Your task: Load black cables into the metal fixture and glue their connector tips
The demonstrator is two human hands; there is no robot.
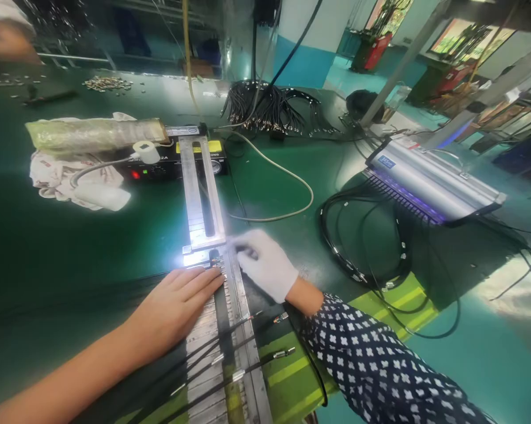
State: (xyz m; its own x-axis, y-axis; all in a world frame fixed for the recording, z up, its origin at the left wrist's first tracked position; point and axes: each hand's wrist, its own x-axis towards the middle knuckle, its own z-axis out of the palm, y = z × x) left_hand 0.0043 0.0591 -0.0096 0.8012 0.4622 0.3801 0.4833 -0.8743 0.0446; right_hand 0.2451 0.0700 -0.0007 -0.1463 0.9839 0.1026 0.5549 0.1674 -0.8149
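Note:
My left hand [179,303], bare, lies palm down with its fingers stretched out together across the slotted metal fixture [203,383]. Its fingertips are close to small metal cable ends [218,262] under a bright light. My right hand [265,265] wears a white glove; its thumb and fingers are curled together at the fixture's right rail, beside the metal frame [212,194]. Whatever is between those fingers is hidden. Nearer to me, several black cables with metal connectors [284,353] lie across the fixture.
A silver lamp unit with purple light [437,176] stands at right above coiled black cables [362,277]. Behind are a cable bundle [265,109], a black control box [168,168], a wrapped block [98,135] and a pile of small metal parts [108,83]. Another person's arm [7,41] shows top left.

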